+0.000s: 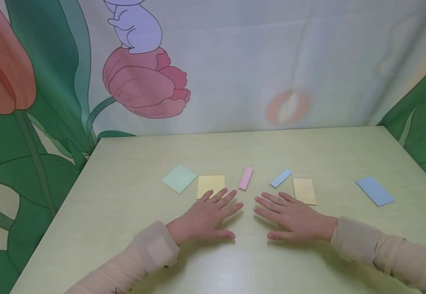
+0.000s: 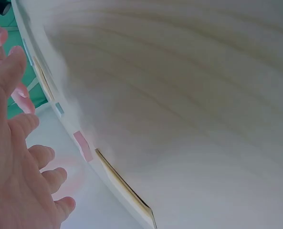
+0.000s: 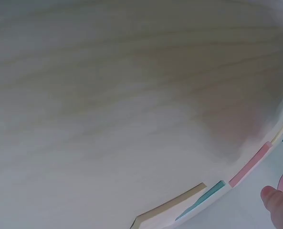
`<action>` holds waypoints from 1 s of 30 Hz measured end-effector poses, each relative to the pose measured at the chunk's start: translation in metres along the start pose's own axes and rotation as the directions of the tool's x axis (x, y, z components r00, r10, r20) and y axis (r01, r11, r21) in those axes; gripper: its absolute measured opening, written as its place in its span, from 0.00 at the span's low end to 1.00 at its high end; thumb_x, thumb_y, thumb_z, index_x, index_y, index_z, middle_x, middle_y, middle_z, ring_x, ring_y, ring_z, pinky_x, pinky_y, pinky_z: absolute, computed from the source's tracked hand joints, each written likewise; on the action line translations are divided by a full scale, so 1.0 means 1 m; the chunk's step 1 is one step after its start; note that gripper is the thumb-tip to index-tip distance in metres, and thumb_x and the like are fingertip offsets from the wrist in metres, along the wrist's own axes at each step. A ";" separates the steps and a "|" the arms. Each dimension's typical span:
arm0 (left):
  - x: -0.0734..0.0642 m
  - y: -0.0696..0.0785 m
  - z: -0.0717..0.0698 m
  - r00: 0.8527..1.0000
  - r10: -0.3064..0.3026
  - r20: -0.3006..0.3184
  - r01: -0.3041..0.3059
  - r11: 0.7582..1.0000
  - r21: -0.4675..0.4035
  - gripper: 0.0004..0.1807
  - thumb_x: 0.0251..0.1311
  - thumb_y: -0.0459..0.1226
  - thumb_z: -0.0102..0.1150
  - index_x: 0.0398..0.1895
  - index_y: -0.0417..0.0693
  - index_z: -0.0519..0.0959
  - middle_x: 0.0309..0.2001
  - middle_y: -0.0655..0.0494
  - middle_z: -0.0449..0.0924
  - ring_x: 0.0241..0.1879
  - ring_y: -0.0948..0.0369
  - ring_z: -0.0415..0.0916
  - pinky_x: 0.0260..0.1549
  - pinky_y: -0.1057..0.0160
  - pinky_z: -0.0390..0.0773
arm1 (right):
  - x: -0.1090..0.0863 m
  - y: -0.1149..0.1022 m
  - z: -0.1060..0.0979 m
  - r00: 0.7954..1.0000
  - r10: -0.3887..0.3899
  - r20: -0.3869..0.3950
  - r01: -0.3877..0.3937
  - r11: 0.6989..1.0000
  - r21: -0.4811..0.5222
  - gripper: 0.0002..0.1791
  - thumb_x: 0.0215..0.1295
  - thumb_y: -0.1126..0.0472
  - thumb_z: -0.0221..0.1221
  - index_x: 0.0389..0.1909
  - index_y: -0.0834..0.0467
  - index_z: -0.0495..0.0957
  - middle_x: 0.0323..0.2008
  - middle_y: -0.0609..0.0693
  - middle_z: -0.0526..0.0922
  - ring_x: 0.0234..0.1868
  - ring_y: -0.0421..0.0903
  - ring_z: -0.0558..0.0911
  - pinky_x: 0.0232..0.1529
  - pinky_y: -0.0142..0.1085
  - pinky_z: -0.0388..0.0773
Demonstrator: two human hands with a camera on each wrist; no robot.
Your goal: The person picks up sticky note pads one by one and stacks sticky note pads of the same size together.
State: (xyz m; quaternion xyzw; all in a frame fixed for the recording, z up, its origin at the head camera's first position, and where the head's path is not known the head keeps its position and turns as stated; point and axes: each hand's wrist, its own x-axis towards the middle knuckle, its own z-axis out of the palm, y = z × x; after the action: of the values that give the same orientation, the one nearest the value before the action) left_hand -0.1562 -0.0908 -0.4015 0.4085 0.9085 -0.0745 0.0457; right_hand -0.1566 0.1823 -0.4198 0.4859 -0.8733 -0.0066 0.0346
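Observation:
Both hands hover palm down with fingers spread, thumbs toward each other, holding nothing. The left hand (image 1: 209,216) is just in front of a yellow sticky note pad (image 1: 210,183), its fingertips overlapping the pad's lower edge in the head view. The right hand (image 1: 293,216) lies nearest a pale orange sticky note pad (image 1: 304,191), partly covering its near corner. Beyond the gap between the hands are a narrow pink sticky strip (image 1: 246,178) and a narrow blue sticky strip (image 1: 281,178). In the left wrist view, the left palm (image 2: 17,162) shows with its fingers apart.
A green square sticky note (image 1: 179,179) lies left of the yellow pad, turned cornerwise. Far right is a blue rectangular sticky note (image 1: 375,191). The light wooden table (image 1: 106,196) ends at a printed curtain (image 1: 235,81) with flowers and leaves.

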 end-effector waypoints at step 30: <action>-0.012 -0.007 -0.006 0.994 -0.112 0.009 0.112 0.988 -0.102 0.38 0.56 0.56 0.47 0.68 0.60 0.48 0.69 0.52 0.43 0.67 0.51 0.45 0.60 0.47 0.54 | 0.028 -0.002 -0.010 0.996 0.075 0.055 -0.079 0.994 0.069 0.33 0.62 0.41 0.44 0.64 0.53 0.58 0.66 0.51 0.55 0.67 0.51 0.54 0.62 0.51 0.55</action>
State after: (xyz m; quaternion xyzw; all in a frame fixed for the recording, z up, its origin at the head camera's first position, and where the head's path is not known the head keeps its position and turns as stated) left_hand -0.1538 -0.1032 -0.3928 0.3538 0.9326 -0.0310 0.0638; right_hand -0.1689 0.1576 -0.4089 0.4525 -0.8916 0.0131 -0.0055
